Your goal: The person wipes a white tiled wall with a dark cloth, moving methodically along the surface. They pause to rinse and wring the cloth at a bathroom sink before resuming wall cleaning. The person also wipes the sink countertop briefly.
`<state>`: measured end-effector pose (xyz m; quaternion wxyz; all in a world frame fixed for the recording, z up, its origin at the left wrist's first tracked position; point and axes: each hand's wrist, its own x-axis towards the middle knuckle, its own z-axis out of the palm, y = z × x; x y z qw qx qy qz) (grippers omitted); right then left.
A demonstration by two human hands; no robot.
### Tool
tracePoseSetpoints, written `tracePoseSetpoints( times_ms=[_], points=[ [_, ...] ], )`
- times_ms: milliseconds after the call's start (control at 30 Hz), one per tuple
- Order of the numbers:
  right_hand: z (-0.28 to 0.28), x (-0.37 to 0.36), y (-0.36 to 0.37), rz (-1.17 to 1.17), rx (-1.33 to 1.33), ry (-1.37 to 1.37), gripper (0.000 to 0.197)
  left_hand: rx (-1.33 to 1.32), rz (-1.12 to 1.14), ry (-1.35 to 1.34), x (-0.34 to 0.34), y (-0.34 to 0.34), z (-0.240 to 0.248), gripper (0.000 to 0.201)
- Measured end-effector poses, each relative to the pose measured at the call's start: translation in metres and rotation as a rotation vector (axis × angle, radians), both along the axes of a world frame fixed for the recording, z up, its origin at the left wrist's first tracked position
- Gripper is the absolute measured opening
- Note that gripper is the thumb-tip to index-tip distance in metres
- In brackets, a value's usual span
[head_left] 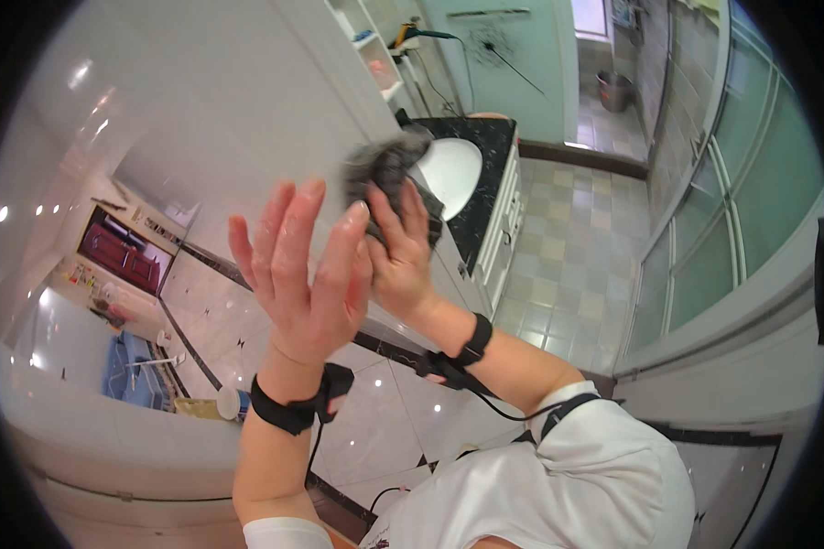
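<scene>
My right hand (400, 259) grips a dark grey cloth (375, 166), which is bunched up and blurred by motion. The cloth is by the edge of a white wall or door panel (275, 101); whether it touches the surface I cannot tell. Raised just to the left, my left hand (304, 265) has its fingers spread and nothing in them. Its fingertips look wet and overlap part of the right hand in the picture. Black straps with small cabled devices circle both wrists.
Beyond the cloth stands a black counter (493, 146) with a white basin (453, 174) over white cabinets (496, 247). A sliding glass door (723, 192) is on the right, and a bin (614, 91) stands far back. Blue bedding or furniture (135, 371) shows far left.
</scene>
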<state>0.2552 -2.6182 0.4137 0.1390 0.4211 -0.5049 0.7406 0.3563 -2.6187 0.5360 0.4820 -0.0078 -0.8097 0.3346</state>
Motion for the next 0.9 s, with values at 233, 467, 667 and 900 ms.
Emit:
tracePoseSetpoints(
  times_ms=[233, 467, 667, 900],
  points=[
    [-0.097, -0.021, -0.013, -0.114, 0.168, -0.309, 0.049, -0.119, 0.095, 0.056, -0.036, -0.022, -0.003, 0.021],
    [-0.332, -0.034, -0.031, -0.091, 0.668, -1.261, 0.048, -0.109, 0.134, 0.015, -0.038, -0.021, -0.004, 0.030],
    [-0.274, -0.018, -0.026, -0.005, 0.660, -1.271, 0.052, -0.113, 0.233, -0.016, -0.036, -0.018, -0.004, 0.029],
    [-0.317, -0.037, -0.028, -0.004, 0.671, -1.222, 0.048, -0.152, 0.249, -0.120, -0.035, -0.021, 0.000, 0.029]
  ],
)
